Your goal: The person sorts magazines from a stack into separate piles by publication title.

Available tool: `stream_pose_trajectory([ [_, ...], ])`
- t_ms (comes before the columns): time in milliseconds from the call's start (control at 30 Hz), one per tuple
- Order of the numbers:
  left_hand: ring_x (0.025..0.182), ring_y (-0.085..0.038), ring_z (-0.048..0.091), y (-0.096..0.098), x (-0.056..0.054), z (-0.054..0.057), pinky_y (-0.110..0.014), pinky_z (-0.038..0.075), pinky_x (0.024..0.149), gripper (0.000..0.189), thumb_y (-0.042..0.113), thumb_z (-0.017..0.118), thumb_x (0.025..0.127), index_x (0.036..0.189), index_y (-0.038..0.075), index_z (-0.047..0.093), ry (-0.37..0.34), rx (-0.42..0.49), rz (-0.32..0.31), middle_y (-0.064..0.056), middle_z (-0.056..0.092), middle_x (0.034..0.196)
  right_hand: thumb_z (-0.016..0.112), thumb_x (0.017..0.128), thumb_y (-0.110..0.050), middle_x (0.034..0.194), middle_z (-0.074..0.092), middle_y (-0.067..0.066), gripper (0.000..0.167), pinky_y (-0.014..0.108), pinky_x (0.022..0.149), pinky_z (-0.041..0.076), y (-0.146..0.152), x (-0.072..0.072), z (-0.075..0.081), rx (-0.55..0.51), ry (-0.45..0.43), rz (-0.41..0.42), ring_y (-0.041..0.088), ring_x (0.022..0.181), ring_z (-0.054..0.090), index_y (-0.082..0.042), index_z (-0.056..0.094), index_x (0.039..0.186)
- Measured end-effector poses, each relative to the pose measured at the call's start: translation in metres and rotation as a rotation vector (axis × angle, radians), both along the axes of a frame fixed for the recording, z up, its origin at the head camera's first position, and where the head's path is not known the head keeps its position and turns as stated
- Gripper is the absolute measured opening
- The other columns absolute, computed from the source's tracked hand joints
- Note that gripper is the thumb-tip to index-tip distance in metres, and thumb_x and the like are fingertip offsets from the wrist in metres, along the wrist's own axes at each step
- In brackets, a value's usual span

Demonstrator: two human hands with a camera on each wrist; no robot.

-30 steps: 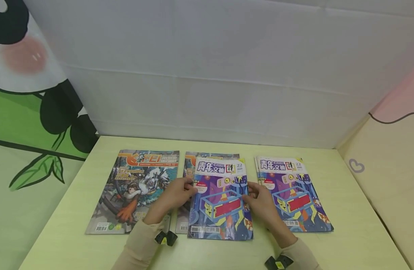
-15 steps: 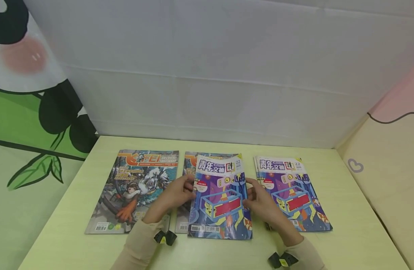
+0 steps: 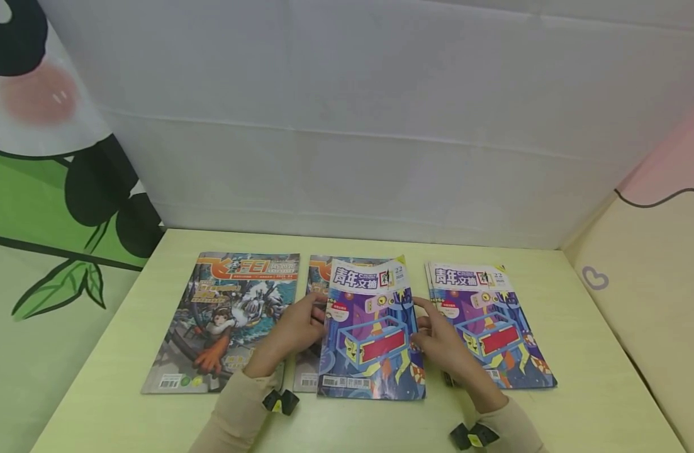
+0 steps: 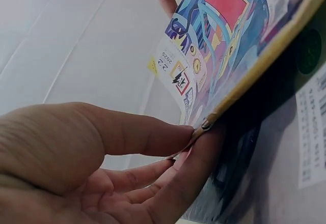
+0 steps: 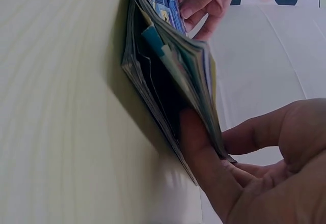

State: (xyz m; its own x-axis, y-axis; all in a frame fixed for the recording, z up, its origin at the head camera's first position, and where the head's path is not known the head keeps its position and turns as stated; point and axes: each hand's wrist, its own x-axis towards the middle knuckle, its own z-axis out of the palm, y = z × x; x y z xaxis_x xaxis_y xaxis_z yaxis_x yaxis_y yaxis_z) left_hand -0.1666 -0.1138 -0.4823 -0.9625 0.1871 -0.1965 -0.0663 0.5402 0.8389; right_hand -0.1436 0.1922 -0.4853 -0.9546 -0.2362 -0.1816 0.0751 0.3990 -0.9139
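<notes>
A purple-and-blue magazine (image 3: 375, 340) lies between the two hands, its top edge bowed in the head view. At its left edge, my left hand (image 3: 298, 324) pinches the spine between thumb and fingers, plain in the left wrist view. My right hand (image 3: 443, 340) holds the loose-page edge; in the right wrist view its thumb (image 5: 254, 135) is on the cover side and a finger (image 5: 196, 137) reaches underneath, into a gap above a lower layer. Partly covered beneath is a grey comic magazine (image 3: 318, 277).
To the left lies another grey comic magazine (image 3: 233, 321), partly behind the left forearm. A stack of matching purple magazines (image 3: 494, 340) is at the right, near the right hand. The pale wooden table (image 3: 596, 402) meets a white cloth backdrop (image 3: 347, 170).
My right hand has shifted slightly right and its fingers have moved at the page edge. The purple magazine's cover has bowed and its near edge has moved slightly up and right.
</notes>
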Motion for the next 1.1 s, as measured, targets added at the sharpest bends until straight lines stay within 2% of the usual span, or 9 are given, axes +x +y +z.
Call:
stream_pose_trajectory([
  [233, 0.079, -0.017, 0.056, 0.002, 0.001, 0.001, -0.026, 0.048, 0.064, 0.058, -0.016, 0.065, 0.087, 0.144, -0.006, 0.058, 0.002, 0.007, -0.003, -0.007, 0.063, 0.096, 0.058, 0.103, 0.008, 0.128, 0.076, 0.024, 0.071, 0.042, 0.087, 0.065, -0.001, -0.002, 0.000, -0.059, -0.064, -0.066, 0.034, 0.107, 0.076, -0.005, 0.037, 0.170],
  [400, 0.081, -0.016, 0.054, 0.004, 0.001, 0.002, -0.023, 0.046, 0.065, 0.057, -0.016, 0.062, 0.086, 0.142, -0.008, 0.057, 0.028, 0.033, -0.020, -0.006, 0.061, 0.096, 0.053, 0.104, 0.007, 0.128, 0.075, 0.023, 0.071, 0.040, 0.083, 0.066, 0.008, -0.006, -0.004, -0.130, -0.035, -0.027, 0.029, 0.100, 0.077, -0.004, 0.032, 0.171],
  [467, 0.083, -0.016, 0.056, 0.005, 0.002, 0.002, -0.024, 0.049, 0.067, 0.058, -0.016, 0.063, 0.086, 0.142, -0.009, 0.057, 0.037, 0.046, -0.017, -0.006, 0.062, 0.098, 0.051, 0.106, 0.005, 0.127, 0.074, 0.023, 0.070, 0.036, 0.078, 0.064, 0.012, -0.006, -0.005, -0.151, -0.026, -0.003, 0.025, 0.094, 0.075, -0.003, 0.029, 0.172],
  [533, 0.084, -0.016, 0.060, 0.007, 0.003, 0.003, -0.026, 0.053, 0.070, 0.058, -0.016, 0.065, 0.086, 0.143, -0.010, 0.057, 0.051, 0.062, -0.010, -0.008, 0.064, 0.100, 0.051, 0.108, 0.004, 0.120, 0.072, 0.021, 0.071, 0.031, 0.068, 0.058, 0.015, -0.005, -0.002, -0.143, -0.044, -0.011, 0.019, 0.081, 0.067, -0.006, 0.027, 0.174],
  [700, 0.088, -0.020, 0.071, 0.013, 0.005, 0.002, -0.035, 0.063, 0.075, 0.060, -0.013, 0.071, 0.086, 0.145, -0.011, 0.058, 0.110, 0.126, 0.008, -0.011, 0.072, 0.103, 0.050, 0.110, 0.003, 0.136, 0.064, 0.028, 0.072, 0.029, 0.068, 0.052, 0.023, -0.001, 0.008, -0.128, -0.090, -0.095, 0.017, 0.078, 0.056, -0.011, 0.025, 0.177],
  [767, 0.090, -0.021, 0.073, 0.017, 0.006, 0.001, -0.037, 0.065, 0.077, 0.061, -0.012, 0.073, 0.087, 0.147, -0.009, 0.058, 0.125, 0.141, 0.016, -0.011, 0.074, 0.106, 0.049, 0.111, 0.003, 0.155, 0.054, 0.033, 0.072, 0.028, 0.074, 0.053, 0.029, 0.000, 0.009, -0.137, -0.086, -0.104, 0.019, 0.084, 0.057, -0.012, 0.023, 0.177],
  [833, 0.093, -0.023, 0.075, 0.022, 0.008, 0.001, -0.039, 0.066, 0.081, 0.061, -0.011, 0.074, 0.089, 0.147, -0.007, 0.058, 0.128, 0.157, 0.021, -0.012, 0.075, 0.109, 0.048, 0.112, 0.003, 0.163, 0.046, 0.036, 0.072, 0.027, 0.074, 0.050, 0.036, 0.002, 0.012, -0.138, -0.078, -0.111, 0.018, 0.084, 0.053, -0.013, 0.022, 0.177],
  [967, 0.101, -0.029, 0.077, 0.036, 0.011, 0.003, -0.043, 0.066, 0.088, 0.061, -0.008, 0.074, 0.092, 0.150, -0.005, 0.057, 0.107, 0.215, 0.032, -0.015, 0.075, 0.116, 0.049, 0.113, 0.002, 0.169, 0.037, 0.038, 0.070, 0.025, 0.079, 0.053, 0.048, 0.006, 0.017, -0.109, -0.048, -0.139, 0.016, 0.096, 0.060, -0.013, 0.024, 0.177],
  [1100, 0.109, -0.033, 0.076, 0.051, 0.014, 0.004, -0.046, 0.065, 0.092, 0.061, -0.002, 0.075, 0.095, 0.153, -0.003, 0.056, 0.074, 0.267, 0.035, -0.017, 0.073, 0.123, 0.049, 0.114, 0.002, 0.165, 0.043, 0.039, 0.068, 0.024, 0.081, 0.058, 0.064, 0.010, 0.018, -0.084, -0.023, -0.168, 0.013, 0.104, 0.067, -0.011, 0.026, 0.177],
])
